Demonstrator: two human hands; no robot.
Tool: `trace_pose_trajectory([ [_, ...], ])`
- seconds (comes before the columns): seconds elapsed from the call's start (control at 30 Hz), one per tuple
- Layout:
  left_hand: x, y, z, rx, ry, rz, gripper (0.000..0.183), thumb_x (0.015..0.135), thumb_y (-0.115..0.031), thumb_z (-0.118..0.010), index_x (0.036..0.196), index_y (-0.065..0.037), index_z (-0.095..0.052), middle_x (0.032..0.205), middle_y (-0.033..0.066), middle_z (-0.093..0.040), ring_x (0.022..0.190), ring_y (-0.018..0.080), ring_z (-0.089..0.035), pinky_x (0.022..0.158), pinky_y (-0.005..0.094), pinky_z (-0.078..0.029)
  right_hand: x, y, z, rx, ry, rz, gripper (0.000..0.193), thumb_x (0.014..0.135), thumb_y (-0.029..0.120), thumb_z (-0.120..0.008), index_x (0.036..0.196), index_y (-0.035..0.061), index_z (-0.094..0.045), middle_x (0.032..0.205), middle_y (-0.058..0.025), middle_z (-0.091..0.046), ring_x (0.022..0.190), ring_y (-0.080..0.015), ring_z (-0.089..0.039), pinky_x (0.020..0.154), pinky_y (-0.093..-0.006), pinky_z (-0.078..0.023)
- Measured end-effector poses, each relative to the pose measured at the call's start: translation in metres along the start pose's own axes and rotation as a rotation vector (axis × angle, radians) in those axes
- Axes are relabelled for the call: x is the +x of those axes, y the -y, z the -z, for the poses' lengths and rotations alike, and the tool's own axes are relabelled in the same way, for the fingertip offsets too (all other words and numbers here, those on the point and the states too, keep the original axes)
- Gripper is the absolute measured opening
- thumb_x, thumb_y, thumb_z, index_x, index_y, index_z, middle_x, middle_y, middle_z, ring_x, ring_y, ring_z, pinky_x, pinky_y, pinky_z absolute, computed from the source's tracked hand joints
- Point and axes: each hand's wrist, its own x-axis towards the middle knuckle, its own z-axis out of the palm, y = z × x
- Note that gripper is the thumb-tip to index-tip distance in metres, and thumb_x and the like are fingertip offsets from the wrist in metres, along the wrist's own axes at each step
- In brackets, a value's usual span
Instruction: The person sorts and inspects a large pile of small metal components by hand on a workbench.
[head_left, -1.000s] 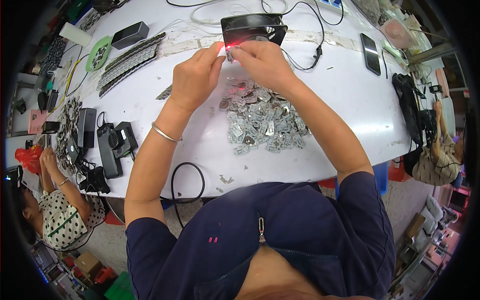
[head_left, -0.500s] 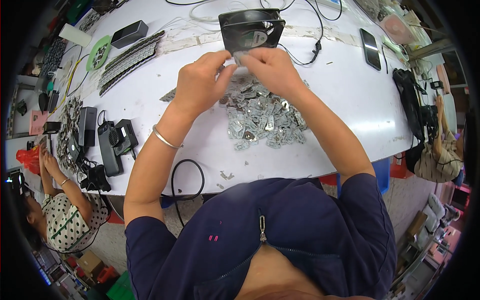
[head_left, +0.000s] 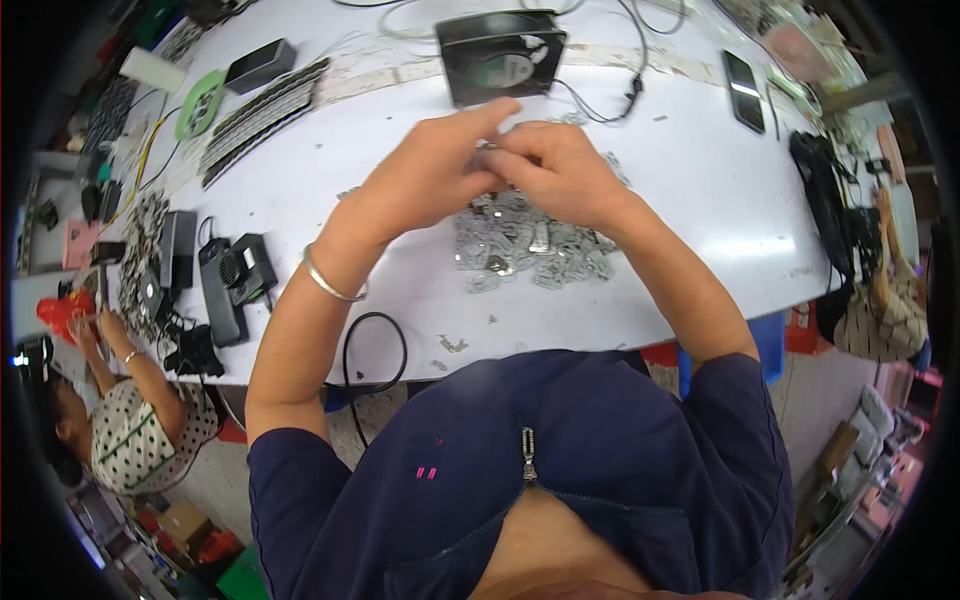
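My two hands meet above a heap of small clear-grey plastic pieces [head_left: 540, 235], some with shiny metal bits. My right hand [head_left: 572, 172] is closed, its thumb and fingers pinching a small grey piece [head_left: 484, 156] that is mostly hidden and blurred. My left hand [head_left: 430, 165] has its index finger raised and its thumb against the right fingers. Its other fingers curl out of sight, and what they hold does not show. Just beyond the hands stands a black square fan [head_left: 500, 65], its label blurred.
To the left lie dark strips in a row [head_left: 265, 115], a green tray [head_left: 200, 105], a black box [head_left: 260, 66] and black devices [head_left: 222, 290]. A phone [head_left: 742, 90] rests at the right. A cable loop [head_left: 403, 350] hangs over the near edge. Co-workers sit at both sides.
My hands have drawn slightly nearer and closer together, and the left index finger has lifted. The small piece, plainer before, is now largely covered. The fan leans differently in view.
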Motion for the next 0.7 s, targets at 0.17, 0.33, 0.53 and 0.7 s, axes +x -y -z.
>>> trace_pose_trajectory([
  [0.17, 0.007, 0.006, -0.003, -0.027, 0.058, -0.13, 0.063, 0.074, -0.006, -0.077, 0.132, -0.005, -0.052, 0.101, 0.0163, -0.069, 0.081, 0.0257, -0.068, 0.071, 0.0338, -0.054, 0.0, -0.002, 0.005, -0.161, 0.045, -0.063, 0.02, 0.09, 0.016, -0.062, 0.08, -0.0017, -0.067, 0.067, -0.0064, -0.06, 0.061, -0.0133, -0.051, 0.058, -0.0296, -0.041],
  [0.33, 0.006, 0.0, 0.003, -0.123, 0.052, -0.075, 0.056, 0.078, -0.008, -0.073, 0.129, -0.001, -0.054, 0.089, 0.0153, -0.07, 0.072, 0.0224, -0.067, 0.066, 0.0327, -0.053, 0.01, 0.004, 0.014, -0.1, 0.043, -0.055, 0.026, 0.088, 0.016, -0.061, 0.072, -0.0037, -0.058, 0.06, -0.0074, -0.054, 0.057, -0.0146, -0.048, 0.055, -0.0317, -0.04],
  [0.53, 0.008, 0.003, 0.029, -0.352, 0.355, 0.366, 0.022, 0.093, -0.016, -0.063, 0.078, 0.001, -0.061, 0.065, 0.0025, -0.061, 0.055, 0.0075, -0.059, 0.051, 0.0218, -0.049, 0.013, 0.0, 0.013, 0.006, 0.029, 0.062, 0.03, 0.089, 0.018, -0.06, 0.069, -0.002, -0.051, 0.062, -0.0008, -0.044, 0.06, -0.0079, -0.039, 0.053, -0.0287, -0.034],
  [0.7, 0.004, 0.002, 0.029, -0.494, 0.366, 0.334, 0.024, 0.089, -0.019, -0.068, 0.079, 0.002, -0.063, 0.063, 0.0027, -0.06, 0.053, 0.0085, -0.058, 0.05, 0.0236, -0.048, 0.008, -0.001, 0.018, 0.165, 0.097, 0.009, 0.028, 0.089, 0.019, -0.061, 0.071, -0.0022, -0.055, 0.064, 0.0008, -0.045, 0.062, -0.0073, -0.04, 0.053, -0.0276, -0.033],
])
